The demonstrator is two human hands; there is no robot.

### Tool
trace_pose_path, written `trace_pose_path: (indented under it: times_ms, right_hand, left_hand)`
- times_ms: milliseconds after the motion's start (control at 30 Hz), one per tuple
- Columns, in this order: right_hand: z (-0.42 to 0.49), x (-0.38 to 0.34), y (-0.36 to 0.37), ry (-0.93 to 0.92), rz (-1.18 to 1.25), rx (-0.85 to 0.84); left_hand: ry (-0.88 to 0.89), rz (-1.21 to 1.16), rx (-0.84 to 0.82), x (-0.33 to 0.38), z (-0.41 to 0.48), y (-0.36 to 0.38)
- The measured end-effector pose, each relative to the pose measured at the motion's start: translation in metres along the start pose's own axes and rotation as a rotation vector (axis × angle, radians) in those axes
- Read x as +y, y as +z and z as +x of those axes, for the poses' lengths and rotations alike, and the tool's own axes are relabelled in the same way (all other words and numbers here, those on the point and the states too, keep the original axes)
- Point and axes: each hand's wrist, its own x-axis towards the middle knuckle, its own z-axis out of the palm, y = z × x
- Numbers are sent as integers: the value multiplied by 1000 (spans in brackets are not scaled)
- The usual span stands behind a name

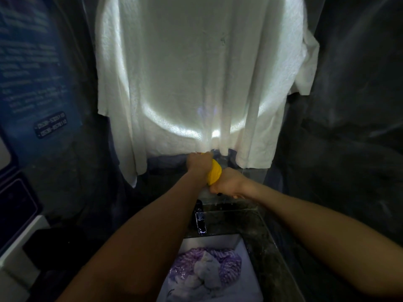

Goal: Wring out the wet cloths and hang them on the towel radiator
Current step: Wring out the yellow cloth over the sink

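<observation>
A: Fingers first, quick.
B: Both sets clamped. Left hand [199,163] is curled tight round the far end of the yellow cloth [214,172], and the right hand [226,182] is fisted round the near end. The cloth is bunched into a short fat twist between the fists, which are nearly touching. Looks like mid-wring.

A: Where, going by the sink?
B: Up above the sink [209,239] and beyond its back edge, past the tap [200,219]. The arms are stretched out, probably so water falls away from the body. I'd guess some drips land on the bench [268,247] rather than in the basin.

A: In the sink?
B: A purple cloth [229,264] with a pale cloth [207,273] heaped on it, likely waiting their turn.

A: Radiator?
B: Can't tell. A big white towel [196,73] hangs behind the sink and hides whatever carries it. A blue sign [32,62] is off to the sink's left.
</observation>
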Motion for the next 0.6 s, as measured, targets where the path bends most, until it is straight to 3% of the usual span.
trace_pose_path:
  times_ms: [133, 300, 600]
  right_hand:
    - [9, 11, 1, 68, 311, -55]
    - [13, 14, 9, 72, 981, -189]
    - [21, 20, 19, 180, 1184, -346]
  left_hand:
    - [73, 51, -38, 5, 0, 4]
    - [106, 71, -52, 12, 6, 2]
    - [73, 4, -84, 7, 7, -1]
